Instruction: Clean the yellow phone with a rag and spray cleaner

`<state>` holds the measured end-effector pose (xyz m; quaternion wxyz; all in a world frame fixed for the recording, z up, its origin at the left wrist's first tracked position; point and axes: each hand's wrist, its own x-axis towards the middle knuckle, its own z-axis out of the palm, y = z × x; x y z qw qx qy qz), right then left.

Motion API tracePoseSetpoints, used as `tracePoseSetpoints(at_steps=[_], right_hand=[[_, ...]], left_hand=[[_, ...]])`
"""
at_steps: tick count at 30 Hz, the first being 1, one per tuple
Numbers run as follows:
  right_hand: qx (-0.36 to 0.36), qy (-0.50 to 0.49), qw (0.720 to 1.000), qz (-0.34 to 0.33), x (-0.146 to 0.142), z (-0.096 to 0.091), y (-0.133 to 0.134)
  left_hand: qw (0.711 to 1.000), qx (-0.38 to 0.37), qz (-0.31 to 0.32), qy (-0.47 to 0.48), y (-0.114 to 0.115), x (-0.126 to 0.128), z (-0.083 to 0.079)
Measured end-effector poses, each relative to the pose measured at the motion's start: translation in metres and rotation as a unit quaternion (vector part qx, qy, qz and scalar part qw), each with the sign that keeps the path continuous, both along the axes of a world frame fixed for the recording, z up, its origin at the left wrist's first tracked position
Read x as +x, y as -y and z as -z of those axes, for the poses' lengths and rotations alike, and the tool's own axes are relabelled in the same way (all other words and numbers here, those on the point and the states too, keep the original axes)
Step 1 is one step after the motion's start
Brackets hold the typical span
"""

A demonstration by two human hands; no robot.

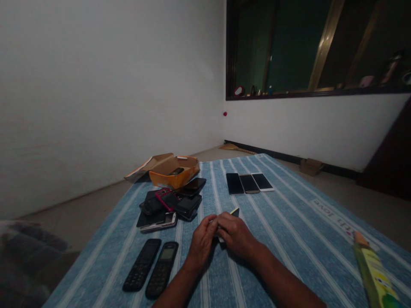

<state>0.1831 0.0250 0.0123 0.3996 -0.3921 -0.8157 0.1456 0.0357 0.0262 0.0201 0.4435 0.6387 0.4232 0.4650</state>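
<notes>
My left hand [202, 240] and my right hand [233, 231] meet above the middle of the cloth, fingers closed around a thin flat phone [236, 212]. Only its dark corner with a pale edge sticks out past my right hand; the rest is hidden. To the left of my hands is a loose pile with a pink-framed phone [167, 199], a silver-edged phone [159, 224] and several dark phones [188, 205]. Nearer to me, a black keypad handset [142, 265] lies beside another handset with a grey screen [162, 269].
Three smartphones [249, 183] lie in a row farther off. Behind the pile stands an open orange cardboard box [171, 179] with a phone inside. A yellow-green bottle or tube [375, 273] lies at right on the striped cloth [282, 239]. A small carton [311, 167] sits on the floor.
</notes>
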Motion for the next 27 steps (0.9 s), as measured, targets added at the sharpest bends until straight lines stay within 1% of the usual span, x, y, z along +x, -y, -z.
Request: tracePoseSetpoints(at_steps=[6, 11, 19, 27], right_hand=[[-0.002, 0.033, 0.999, 0.011, 0.017, -0.006, -0.005], [-0.006, 0.034, 0.999, 0.018, 0.032, -0.009, -0.01], [-0.016, -0.026, 0.999, 0.01, 0.052, -0.006, -0.018], [-0.073, -0.129, 0.988, 0.042, 0.063, -0.005, -0.018]], left_hand=[[0.999, 0.036, -0.003, -0.036, -0.003, 0.0, 0.0], [0.997, 0.044, -0.011, -0.068, -0.002, -0.001, -0.001], [0.995, 0.043, -0.013, -0.085, -0.002, -0.002, -0.001], [0.996, 0.043, -0.024, -0.08, 0.001, -0.001, -0.009]])
